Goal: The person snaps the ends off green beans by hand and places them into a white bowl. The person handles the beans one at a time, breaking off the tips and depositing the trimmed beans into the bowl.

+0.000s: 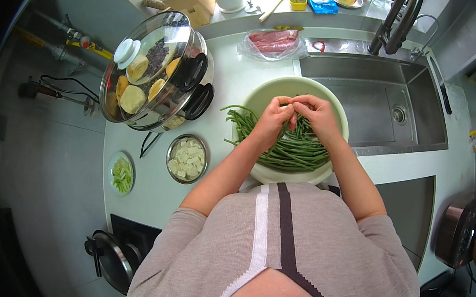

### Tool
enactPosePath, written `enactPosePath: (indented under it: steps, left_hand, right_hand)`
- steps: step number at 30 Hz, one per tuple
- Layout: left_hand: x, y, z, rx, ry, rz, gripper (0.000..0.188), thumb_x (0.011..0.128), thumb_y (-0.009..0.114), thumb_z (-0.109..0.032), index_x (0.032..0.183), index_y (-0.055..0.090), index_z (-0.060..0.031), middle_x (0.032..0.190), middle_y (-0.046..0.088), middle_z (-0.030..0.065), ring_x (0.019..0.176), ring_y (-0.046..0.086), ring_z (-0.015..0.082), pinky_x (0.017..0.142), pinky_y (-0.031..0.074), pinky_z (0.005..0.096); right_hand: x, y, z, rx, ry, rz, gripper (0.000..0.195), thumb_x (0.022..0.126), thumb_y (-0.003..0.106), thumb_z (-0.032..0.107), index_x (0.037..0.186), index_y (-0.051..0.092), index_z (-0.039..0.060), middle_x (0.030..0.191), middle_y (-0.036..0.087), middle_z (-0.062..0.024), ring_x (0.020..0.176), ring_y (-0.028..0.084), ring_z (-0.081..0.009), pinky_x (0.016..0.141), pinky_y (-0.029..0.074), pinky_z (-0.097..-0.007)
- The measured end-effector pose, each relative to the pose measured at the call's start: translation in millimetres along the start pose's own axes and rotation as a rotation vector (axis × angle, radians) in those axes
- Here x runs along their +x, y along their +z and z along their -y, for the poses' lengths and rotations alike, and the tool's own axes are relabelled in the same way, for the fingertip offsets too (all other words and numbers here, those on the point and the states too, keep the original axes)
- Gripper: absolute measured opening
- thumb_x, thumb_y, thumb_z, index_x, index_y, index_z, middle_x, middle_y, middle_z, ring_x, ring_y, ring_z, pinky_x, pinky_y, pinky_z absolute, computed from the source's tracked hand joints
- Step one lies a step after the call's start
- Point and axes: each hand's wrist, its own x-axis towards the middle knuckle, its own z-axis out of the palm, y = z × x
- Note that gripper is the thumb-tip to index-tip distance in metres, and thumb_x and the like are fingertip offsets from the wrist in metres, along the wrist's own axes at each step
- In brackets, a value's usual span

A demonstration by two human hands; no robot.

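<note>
A pale green plastic basin [252, 101] stands before me with long green beans [294, 157] in it. Many lie across its near side, and a bundle of ends sticks out past the left rim. My left hand [277, 117] and my right hand [316, 114] meet above the basin, fingertips pinched together. A bean strand [283, 130] hangs from the left hand's grip. The right fingertips seem to pinch the same bean's end, though the fingers mostly hide it.
A stainless sink [371, 102] with a faucet [392, 29] lies to the right. Leftward stand a glass-lidded steamer [159, 69], a bowl of white cubes [187, 159] and a plate of chopped greens [121, 175]. Bagged raw meat [273, 41] lies behind the basin.
</note>
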Motion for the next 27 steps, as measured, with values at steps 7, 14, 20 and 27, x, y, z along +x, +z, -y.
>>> enactPosePath:
  steps: [7,14,20,27]
  left_hand:
    - [-7.2,2.3,-9.6,0.069,-0.193,0.069,0.024,0.101,0.044,-0.022,0.11,0.052,-0.002,0.081,0.058,0.0025,0.071,0.055,0.0102,0.07,0.047,0.0233]
    - [-8.2,3.6,-12.6,0.292,-0.2,0.078,0.023,0.099,0.046,-0.019,0.098,0.06,-0.0009,0.077,0.057,-0.0005,0.067,0.052,0.0072,0.065,0.045,0.0208]
    - [-9.1,4.8,-11.7,0.259,-0.194,0.055,0.023,0.099,0.047,-0.019,0.096,0.061,-0.0005,0.075,0.057,-0.0006,0.065,0.051,0.0069,0.063,0.044,0.0202]
    - [-9.8,4.1,-9.4,0.416,-0.24,0.061,0.02,0.095,0.047,-0.014,0.089,0.061,-0.0019,0.073,0.055,-0.0005,0.062,0.049,0.0073,0.059,0.041,0.0206]
  right_hand:
    - [4.1,-3.4,-9.1,-0.244,-0.124,-0.278,0.011,0.087,0.063,0.006,0.092,0.067,-0.003,0.077,0.066,-0.0048,0.067,0.059,-0.0082,0.061,0.047,-0.0237]
    - [-0.1,2.1,-5.5,-0.396,-0.209,-0.332,0.012,0.086,0.063,0.006,0.093,0.068,-0.0016,0.08,0.065,-0.0051,0.067,0.057,-0.0089,0.061,0.046,-0.0248]
    - [1.2,-2.5,-4.7,-0.507,-0.257,-0.278,0.012,0.085,0.063,0.008,0.093,0.067,-0.0012,0.076,0.064,-0.0055,0.064,0.056,-0.0107,0.059,0.045,-0.0251]
    - [0.1,-2.5,1.4,-0.489,-0.12,-0.324,0.01,0.084,0.062,0.007,0.088,0.066,-0.0016,0.071,0.063,-0.0092,0.063,0.058,-0.0166,0.058,0.045,-0.0297]
